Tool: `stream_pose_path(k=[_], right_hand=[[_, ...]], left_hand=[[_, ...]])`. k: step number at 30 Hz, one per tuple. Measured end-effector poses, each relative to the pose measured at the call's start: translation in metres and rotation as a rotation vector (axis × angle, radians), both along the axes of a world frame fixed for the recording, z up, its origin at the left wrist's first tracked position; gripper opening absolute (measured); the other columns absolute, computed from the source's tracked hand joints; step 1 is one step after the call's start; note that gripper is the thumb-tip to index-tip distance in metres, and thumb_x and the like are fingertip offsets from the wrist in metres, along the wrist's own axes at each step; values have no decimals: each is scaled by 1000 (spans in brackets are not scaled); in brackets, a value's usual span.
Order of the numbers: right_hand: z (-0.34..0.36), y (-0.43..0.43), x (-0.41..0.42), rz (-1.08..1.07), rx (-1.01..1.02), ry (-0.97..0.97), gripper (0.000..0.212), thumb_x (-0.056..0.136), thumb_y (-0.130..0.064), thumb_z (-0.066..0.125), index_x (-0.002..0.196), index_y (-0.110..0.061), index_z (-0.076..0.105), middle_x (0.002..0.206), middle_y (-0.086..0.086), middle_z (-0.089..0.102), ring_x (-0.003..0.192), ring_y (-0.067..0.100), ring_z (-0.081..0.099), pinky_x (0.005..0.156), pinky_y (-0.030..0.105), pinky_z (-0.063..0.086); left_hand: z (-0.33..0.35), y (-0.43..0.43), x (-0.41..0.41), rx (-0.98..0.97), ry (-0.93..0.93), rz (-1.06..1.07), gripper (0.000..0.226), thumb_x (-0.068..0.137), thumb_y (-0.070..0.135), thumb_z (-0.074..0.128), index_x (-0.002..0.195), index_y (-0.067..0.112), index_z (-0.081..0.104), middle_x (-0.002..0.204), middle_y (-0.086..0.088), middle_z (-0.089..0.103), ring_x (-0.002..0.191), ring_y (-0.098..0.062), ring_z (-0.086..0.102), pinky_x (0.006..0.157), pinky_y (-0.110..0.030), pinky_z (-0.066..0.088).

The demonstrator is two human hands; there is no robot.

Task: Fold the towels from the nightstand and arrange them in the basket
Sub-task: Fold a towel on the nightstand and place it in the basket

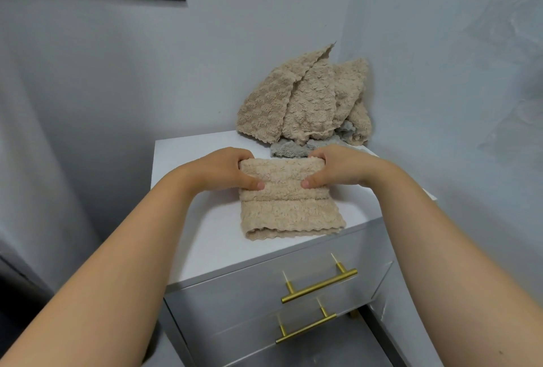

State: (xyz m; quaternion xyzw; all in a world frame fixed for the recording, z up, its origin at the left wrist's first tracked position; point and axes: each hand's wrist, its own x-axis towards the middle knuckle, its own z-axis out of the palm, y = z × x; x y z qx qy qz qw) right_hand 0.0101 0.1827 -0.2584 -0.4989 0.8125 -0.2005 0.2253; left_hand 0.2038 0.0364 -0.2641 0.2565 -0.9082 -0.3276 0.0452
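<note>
The beige towel lies in the middle of the nightstand, folded into a thick band whose scalloped open edges face the near side. The left hand grips its far left corner and the right hand its far right corner. On each, the thumb presses down on top and the fingers curl round the far fold, so both hands are closed on the cloth. The towel looks light, soft and very plush, with no stiffness of its own. It will probably sag wherever it is unsupported, and the layers may slide or spring open if only the top one is held. The best hold is likely the one shown: both far corners, pinching through every layer, then bringing the fold towards the near edge and pressing it flat. The nap should grip the fingers well, so slipping is a small risk; a skewed fold is the likelier fault. At the far right corner a pile of unfolded beige towels leans against the wall, with a grey towel under it, just beyond the right hand. The basket is not in view.
</note>
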Motion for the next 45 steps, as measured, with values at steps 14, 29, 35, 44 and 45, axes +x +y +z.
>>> stream_pose_path(k=[14, 29, 35, 44, 45], right_hand=[[-6, -4, 11, -30, -303, 244, 35, 73, -12, 77, 87, -18, 45, 89, -3, 52, 79, 17, 48, 61, 30, 38], [25, 15, 8, 131, -39, 91, 30, 91, -40, 58, 80, -15, 71, 69, 0, 62, 67, 14, 52, 69, 32, 46], [15, 6, 14, 130, -34, 176, 25, 81, -34, 73, 83, -16, 56, 73, -6, 57, 69, 13, 49, 63, 26, 40], [13, 3, 22, 166, 139, 116, 40, 78, -33, 76, 106, -8, 62, 97, 11, 71, 84, 25, 65, 74, 33, 48], [14, 3, 24, 146, 147, 110, 43, 79, -32, 76, 110, -7, 61, 94, 12, 71, 78, 22, 64, 70, 31, 47]], left_hand=[[-12, 12, -13, -286, 308, 48, 35, 71, 11, 76, 83, 26, 47, 82, 13, 54, 78, -13, 48, 61, -20, 36], [8, 18, -5, -126, 172, -30, 22, 87, 18, 58, 68, 17, 70, 91, 11, 61, 75, -2, 57, 71, -21, 41], [6, 22, -11, -112, 44, -53, 21, 81, 32, 72, 88, 20, 56, 91, 7, 58, 79, -12, 55, 73, -25, 44], [8, 24, -15, -157, -122, -94, 28, 73, 39, 78, 90, 27, 59, 88, 11, 61, 81, -8, 56, 66, -23, 42], [8, 25, -15, -158, -114, -88, 26, 73, 38, 78, 86, 29, 58, 87, 11, 60, 80, -6, 55, 65, -23, 41]])
